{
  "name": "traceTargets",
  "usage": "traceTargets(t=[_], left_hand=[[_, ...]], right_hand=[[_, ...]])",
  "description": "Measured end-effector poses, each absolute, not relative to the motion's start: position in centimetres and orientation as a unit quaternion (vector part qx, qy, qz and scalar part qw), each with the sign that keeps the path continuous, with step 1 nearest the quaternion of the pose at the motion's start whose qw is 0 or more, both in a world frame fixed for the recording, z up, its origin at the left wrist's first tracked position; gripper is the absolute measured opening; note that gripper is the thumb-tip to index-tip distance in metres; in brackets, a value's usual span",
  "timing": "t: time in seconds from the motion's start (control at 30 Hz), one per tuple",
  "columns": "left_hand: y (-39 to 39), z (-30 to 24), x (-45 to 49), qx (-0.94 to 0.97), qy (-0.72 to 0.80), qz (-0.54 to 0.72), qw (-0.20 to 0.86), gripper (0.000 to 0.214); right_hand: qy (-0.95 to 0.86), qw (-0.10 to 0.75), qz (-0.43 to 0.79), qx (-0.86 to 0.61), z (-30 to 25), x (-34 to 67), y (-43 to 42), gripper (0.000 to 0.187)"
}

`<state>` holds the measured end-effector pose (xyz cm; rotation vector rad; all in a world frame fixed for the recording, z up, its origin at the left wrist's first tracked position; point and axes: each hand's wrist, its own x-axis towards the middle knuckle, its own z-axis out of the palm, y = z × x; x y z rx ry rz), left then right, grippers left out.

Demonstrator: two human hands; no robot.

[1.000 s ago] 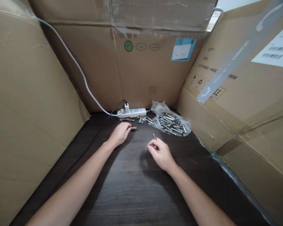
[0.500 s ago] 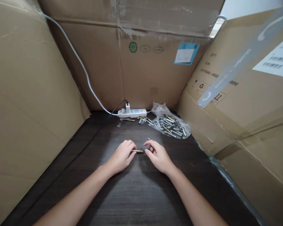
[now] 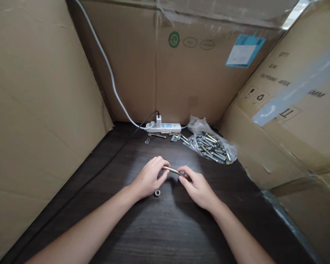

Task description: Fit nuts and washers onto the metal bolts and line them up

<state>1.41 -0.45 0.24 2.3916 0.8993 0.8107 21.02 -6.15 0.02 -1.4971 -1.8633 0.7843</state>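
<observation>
My left hand [image 3: 153,176] pinches one end of a long brass-coloured bolt [image 3: 170,169] between thumb and fingers. The fingers of my right hand [image 3: 196,185] close round its other end, where a darker part shows partly behind them. The bolt slopes down slightly from left to right, above the dark table. Just below my left hand, a small metal nut [image 3: 157,193] lies on the tabletop.
A clear plastic bag [image 3: 199,126] full of metal bolts lies at the back right. Washers [image 3: 147,141] and another bolt [image 3: 158,136] lie before a white power strip [image 3: 176,128]. A black cable [image 3: 104,165] crosses the left side. Cardboard walls [image 3: 126,73] enclose the table.
My right hand, apart from the bolt earlier, now grips its right end. The bolt is lifted and tilted. The nut has come into sight below my left hand. The view has shifted.
</observation>
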Motion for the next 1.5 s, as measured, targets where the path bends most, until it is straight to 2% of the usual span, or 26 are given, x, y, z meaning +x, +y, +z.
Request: traceTargets(t=[0.23,0.37,0.5,0.7,0.83,1.13,1.33,1.5], left_hand=[[-1.3,0.6,1.7,0.908,0.276,0.238,0.206,0.013],[-1.3,0.7,1.5,0.893,0.31,0.271,0.18,0.019],[-1.3,1.0,1.2,0.896,0.304,0.277,0.167,0.015],[-1.8,1.1,1.5,0.914,0.281,0.24,0.167,0.014],[-2.0,1.2,1.6,0.923,0.266,0.219,0.174,0.014],[-1.9,1.4,1.9,0.925,0.26,0.196,0.196,0.015],[-1.6,1.4,1.4,0.917,0.274,0.222,0.187,0.01],[-1.6,1.3,1.2,0.907,0.299,0.222,0.198,0.012]], right_hand=[[-0.673,0.345,0.386,-0.528,-0.2,20.3,-6.5,0.021],[-0.641,0.383,0.423,-0.514,-0.2,19.8,-6.4,0.026],[-0.596,0.4,0.462,-0.521,-0.2,19.7,-6.4,0.032],[-0.59,0.396,0.463,-0.53,-0.6,19.6,-6.2,0.045],[-0.56,0.409,0.482,-0.535,-0.6,19.7,-6.0,0.042],[-0.588,0.398,0.485,-0.51,-0.4,19.4,-6.1,0.043],[-0.663,0.369,0.39,-0.521,-0.5,19.7,-6.5,0.043],[-0.676,0.35,0.368,-0.534,-0.6,19.8,-6.5,0.042]])
